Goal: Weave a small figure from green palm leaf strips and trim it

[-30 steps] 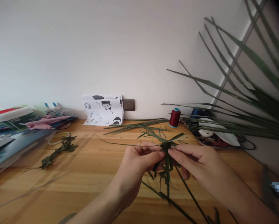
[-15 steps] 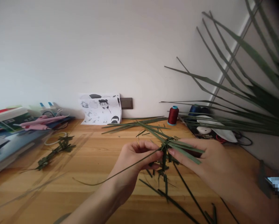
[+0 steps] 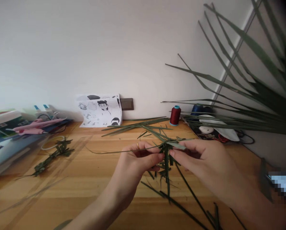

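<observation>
strips of green leaf meet in a knotted leaf piece [image 3: 166,159], held up between both hands above the near middle of the tabletop [image 3: 92,198]. the left hand [image 3: 139,159] pinches its left side, thumb over curled fingers; the right hand [image 3: 204,159] pinches the other side, with a pale folded strip [image 3: 177,145] at its fingers. both grips are narrow, tips close to the crossing, probably because the layers would slip apart if gripped farther out. the tails hang down between the thumbs, clear of the palms, and a long thin strand [image 3: 114,152] runs out leftward over the left hand, seemingly so it stays out of the folds.

loose leaf strips [image 3: 138,125] lie at the back, within reach but off the working spot. a printed sheet [image 3: 100,111] leans on the wall [image 3: 133,48], which turns its drawings toward the person. the red thread spool [image 3: 175,115] stands on end, so it is unlikely to roll. a second leaf piece [image 3: 53,156] rests well to the left, apart from the handling.
</observation>
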Available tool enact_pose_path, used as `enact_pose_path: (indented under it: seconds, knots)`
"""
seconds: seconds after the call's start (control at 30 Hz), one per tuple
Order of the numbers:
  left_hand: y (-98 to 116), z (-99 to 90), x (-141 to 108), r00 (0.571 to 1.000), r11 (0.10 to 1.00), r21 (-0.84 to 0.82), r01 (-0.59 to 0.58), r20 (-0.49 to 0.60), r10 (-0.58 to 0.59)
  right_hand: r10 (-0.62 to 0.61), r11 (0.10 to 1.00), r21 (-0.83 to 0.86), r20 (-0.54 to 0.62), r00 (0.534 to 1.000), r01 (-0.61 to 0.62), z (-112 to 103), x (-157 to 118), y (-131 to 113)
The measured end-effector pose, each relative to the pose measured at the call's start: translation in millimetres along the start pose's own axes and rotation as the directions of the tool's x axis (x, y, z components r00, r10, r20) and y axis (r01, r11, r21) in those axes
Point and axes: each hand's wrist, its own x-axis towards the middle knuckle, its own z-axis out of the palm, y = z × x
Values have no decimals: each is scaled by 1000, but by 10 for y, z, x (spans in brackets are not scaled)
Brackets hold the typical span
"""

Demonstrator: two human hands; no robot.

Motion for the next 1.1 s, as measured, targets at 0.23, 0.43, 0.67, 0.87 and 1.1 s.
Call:
enact_pose_path:
  seconds: [0.23,0.43,0.67,0.87,1.1]
  knots:
    - [8,30,-23,988,977,160,-138,-43,147,-16,996,-93,-64,998,10,22,-57,1]
    - [-17,56,-49,965,940,255,-228,-71,253,-21,993,-115,-70,997,13,41,-79,-29]
    - [-44,80,-72,941,886,362,-290,-61,333,-29,992,-128,-99,995,16,66,-103,-40]
    - [-16,89,-63,975,934,324,-148,-112,193,8,994,-107,-34,999,-12,67,-69,-35]
    - [18,40,-36,980,947,287,-144,-93,177,34,999,-29,27,999,-34,27,-43,-39]
